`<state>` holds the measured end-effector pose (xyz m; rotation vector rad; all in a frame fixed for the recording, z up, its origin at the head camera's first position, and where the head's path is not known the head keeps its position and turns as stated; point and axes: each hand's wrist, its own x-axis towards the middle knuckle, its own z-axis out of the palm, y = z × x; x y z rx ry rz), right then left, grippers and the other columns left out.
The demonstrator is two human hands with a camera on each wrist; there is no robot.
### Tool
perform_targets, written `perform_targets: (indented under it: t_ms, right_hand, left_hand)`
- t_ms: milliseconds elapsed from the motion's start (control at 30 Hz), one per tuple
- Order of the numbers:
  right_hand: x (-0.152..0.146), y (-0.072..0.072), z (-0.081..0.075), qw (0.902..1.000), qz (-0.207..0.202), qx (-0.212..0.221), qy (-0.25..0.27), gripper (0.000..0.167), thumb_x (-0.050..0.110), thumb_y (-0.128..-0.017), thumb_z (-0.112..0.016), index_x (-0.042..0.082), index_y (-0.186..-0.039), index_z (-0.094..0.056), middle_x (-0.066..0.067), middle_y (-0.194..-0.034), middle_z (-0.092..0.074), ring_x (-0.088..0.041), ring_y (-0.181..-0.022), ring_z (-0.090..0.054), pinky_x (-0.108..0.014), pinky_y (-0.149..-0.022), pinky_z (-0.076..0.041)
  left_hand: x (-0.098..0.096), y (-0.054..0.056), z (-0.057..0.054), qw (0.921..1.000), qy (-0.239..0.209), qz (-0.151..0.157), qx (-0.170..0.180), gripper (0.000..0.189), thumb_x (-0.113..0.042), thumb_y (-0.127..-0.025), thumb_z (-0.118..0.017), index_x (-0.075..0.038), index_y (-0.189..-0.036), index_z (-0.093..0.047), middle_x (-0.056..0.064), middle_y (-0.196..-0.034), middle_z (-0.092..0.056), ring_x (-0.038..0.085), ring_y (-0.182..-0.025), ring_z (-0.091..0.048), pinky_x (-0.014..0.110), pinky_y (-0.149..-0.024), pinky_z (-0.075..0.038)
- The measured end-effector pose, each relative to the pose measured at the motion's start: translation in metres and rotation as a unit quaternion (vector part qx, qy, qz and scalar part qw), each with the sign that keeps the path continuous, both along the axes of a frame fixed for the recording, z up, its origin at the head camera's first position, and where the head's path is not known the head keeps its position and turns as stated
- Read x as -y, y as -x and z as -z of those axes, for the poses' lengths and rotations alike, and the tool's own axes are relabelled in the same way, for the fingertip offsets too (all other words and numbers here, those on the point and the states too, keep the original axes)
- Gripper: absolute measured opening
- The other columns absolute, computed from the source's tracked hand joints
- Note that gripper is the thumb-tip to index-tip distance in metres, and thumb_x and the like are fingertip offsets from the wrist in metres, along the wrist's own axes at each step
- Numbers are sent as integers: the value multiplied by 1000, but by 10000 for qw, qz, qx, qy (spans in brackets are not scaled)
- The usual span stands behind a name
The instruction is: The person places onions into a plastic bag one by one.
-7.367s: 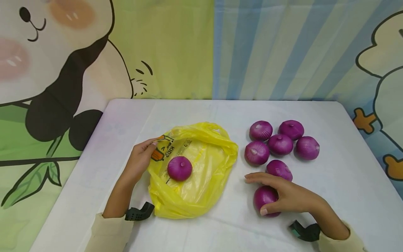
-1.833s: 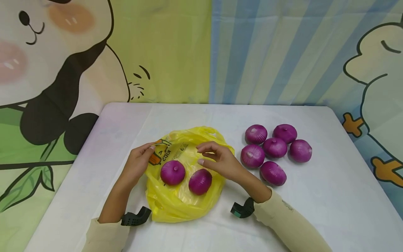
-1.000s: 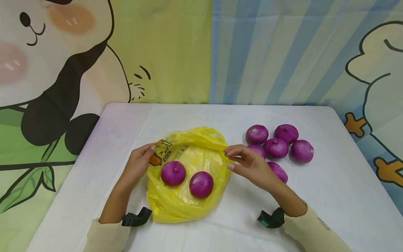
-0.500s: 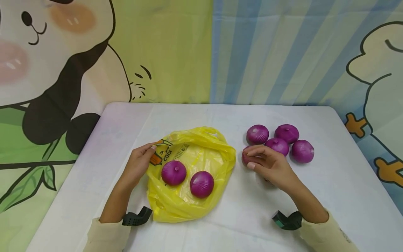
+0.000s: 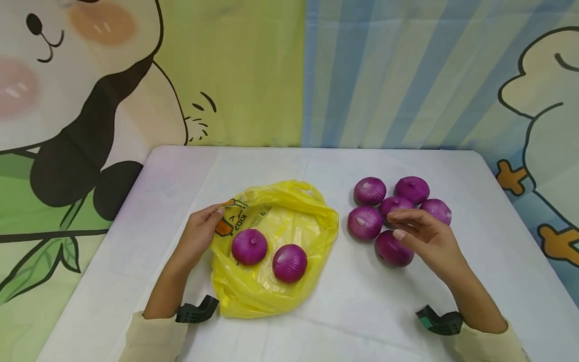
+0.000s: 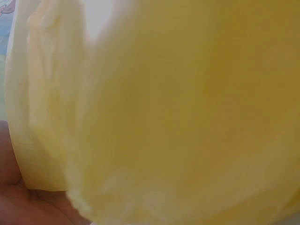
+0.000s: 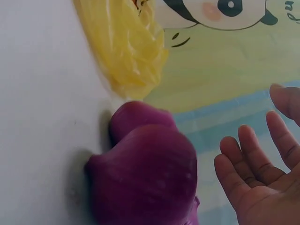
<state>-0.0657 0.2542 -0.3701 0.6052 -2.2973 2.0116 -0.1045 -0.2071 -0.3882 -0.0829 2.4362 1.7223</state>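
Observation:
A yellow plastic bag (image 5: 271,301) lies spread open on the white table, with two purple onions, one on the left (image 5: 250,247) and one on the right (image 5: 290,263), inside it. My left hand (image 5: 199,234) pinches the bag's left rim between thumb and fingers; in the left wrist view the yellow film (image 6: 164,103) fills most of the picture. My right hand (image 5: 429,241), fingers loosely bent and holding nothing, hovers over the right side of the onion group, nearest the front onion (image 5: 394,248). In the right wrist view that hand (image 7: 262,183) is beside a large close onion (image 7: 145,178).
Several more onions sit grouped to the right of the bag, among them one at the left (image 5: 364,223) and one at the back (image 5: 411,189). The white table (image 5: 253,166) ends at a patterned cloth backdrop (image 5: 235,75). Each wrist wears a black camera mount.
A second onion has come to lie in the bag since the oldest frame. My right hand has let it go and moved rightward from the bag to the onion group. The left hand keeps its pinch.

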Motion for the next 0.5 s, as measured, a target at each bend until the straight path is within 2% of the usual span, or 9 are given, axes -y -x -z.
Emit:
perform_targets:
  t_ms: [167, 500]
  right_hand:
    - [-9, -3, 7, 9990, 282, 179, -286, 33, -11, -92, -58, -10, -124, -51, -18, -123, -55, -16, -118, -55, -23, -92, -45]
    - [-22, -10, 20, 9961, 666, 172, -551, 38, -11, -91, -60, -7, -128, -51, -17, -128, -54, -13, -121, -53, -22, -92, -43]
  left_hand:
    - [1, 1, 0, 10000, 55, -28, 24, 46, -36, -105, -41, -7, -139, -55, 11, -135, -55, 21, -113, -52, 19, -91, -42]
    - [0, 1, -1, 10000, -20, 21, -40, 45, -35, -106, -41, -7, -138, -55, 7, -139, -53, 20, -119, -50, 20, -96, -40]
